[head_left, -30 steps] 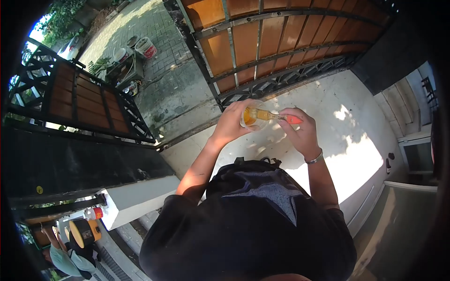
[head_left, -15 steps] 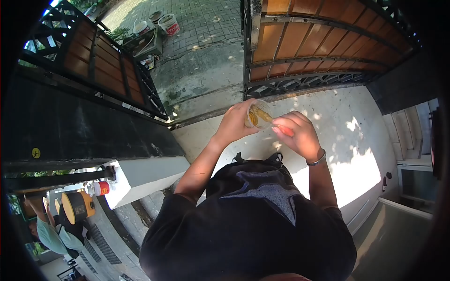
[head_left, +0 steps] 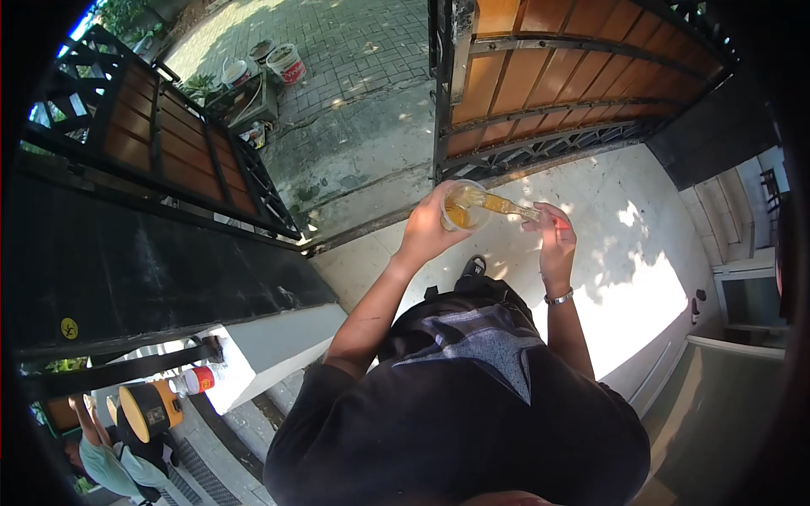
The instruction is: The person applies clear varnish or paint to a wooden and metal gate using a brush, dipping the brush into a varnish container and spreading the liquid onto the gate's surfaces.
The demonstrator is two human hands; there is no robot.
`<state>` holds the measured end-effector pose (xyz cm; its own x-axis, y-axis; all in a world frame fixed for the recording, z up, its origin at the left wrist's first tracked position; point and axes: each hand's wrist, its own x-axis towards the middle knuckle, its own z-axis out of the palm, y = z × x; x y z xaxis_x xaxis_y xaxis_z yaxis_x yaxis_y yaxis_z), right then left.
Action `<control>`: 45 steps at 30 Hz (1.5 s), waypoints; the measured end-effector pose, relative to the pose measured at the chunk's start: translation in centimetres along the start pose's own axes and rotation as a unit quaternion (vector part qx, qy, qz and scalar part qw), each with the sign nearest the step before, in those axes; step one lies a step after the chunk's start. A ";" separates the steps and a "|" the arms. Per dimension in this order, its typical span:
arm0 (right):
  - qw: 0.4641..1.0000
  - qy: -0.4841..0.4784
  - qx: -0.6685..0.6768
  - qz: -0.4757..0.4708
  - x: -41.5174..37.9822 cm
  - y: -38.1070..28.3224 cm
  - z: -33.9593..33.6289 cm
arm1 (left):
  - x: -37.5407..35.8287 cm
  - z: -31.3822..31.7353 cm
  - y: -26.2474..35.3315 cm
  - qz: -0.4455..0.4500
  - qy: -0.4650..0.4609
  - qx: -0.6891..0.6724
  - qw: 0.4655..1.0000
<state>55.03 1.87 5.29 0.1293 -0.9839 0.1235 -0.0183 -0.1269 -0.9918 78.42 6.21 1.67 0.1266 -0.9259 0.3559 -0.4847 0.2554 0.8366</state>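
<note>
My left hand (head_left: 424,231) is closed around a clear plastic cup (head_left: 450,224), tilted so its mouth shows amber liquid inside. In my right hand (head_left: 557,240) is a paintbrush (head_left: 504,206), its red handle pinched between the fingers. The brush's amber-coated bristle end reaches into the mouth of the cup. Both hands are in front of my body, above the pale floor (head_left: 540,244).
Orange-brown gate panels in black frames stand at the right (head_left: 557,76) and left (head_left: 160,118). Buckets (head_left: 286,66) sit on the paving beyond. At lower left, a person (head_left: 114,464) is near a yellow-and-black drum-shaped object (head_left: 148,411) and a red-labelled container (head_left: 198,379).
My right hand has moved right, away from the cup, and more of the paintbrush shows. The left hand still holds the cup. The view has shifted slightly, and one shoe has come forward.
</note>
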 end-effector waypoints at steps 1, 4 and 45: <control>0.999 0.017 -0.024 0.021 0.5 0.3 -0.2 | 0.5 0.5 -0.7 0.006 -0.007 0.000 1.000; 0.997 0.030 0.035 0.066 2.2 2.1 -1.2 | 3.0 1.9 -2.0 0.051 0.018 0.043 0.998; 0.801 0.503 0.303 0.119 37.4 30.8 9.1 | 31.9 2.5 -19.3 0.118 -0.446 0.001 0.887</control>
<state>68.31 -37.72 -20.92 -0.6754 -0.6140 -0.4085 0.5997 -0.1349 -0.7887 89.67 -28.96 -4.15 -0.7144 -0.6981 0.0490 -0.4078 0.4722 0.7815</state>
